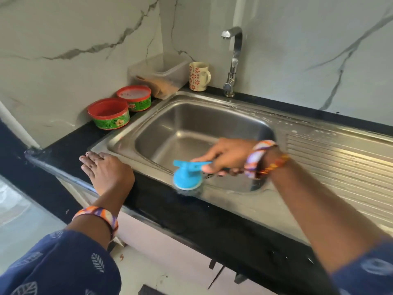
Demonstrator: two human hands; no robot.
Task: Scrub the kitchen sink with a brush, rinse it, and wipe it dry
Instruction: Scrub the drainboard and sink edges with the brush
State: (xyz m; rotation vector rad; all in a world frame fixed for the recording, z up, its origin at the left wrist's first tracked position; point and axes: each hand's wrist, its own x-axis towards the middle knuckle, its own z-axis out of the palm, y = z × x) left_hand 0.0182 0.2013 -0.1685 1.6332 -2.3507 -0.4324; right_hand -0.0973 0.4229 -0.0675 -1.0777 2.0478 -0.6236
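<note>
Apparently wet, the blue brush (186, 177) looks motion-blurred in the right hand (228, 156).

A glossy black stone countertop (63, 145) carries a stainless-steel sink (212, 107) with a ribbed draining board. The left hand (106, 169) lies flat on its near edge just left of the sink rim; beyond those fingertips (89, 156) stand two round red-rimmed green tubs (109, 113), touching. Farther back, well beyond the fingers, sit a clear rectangular plastic box (159, 75), a cream floral mug (198, 76) and a chrome tap (232, 60).
</note>
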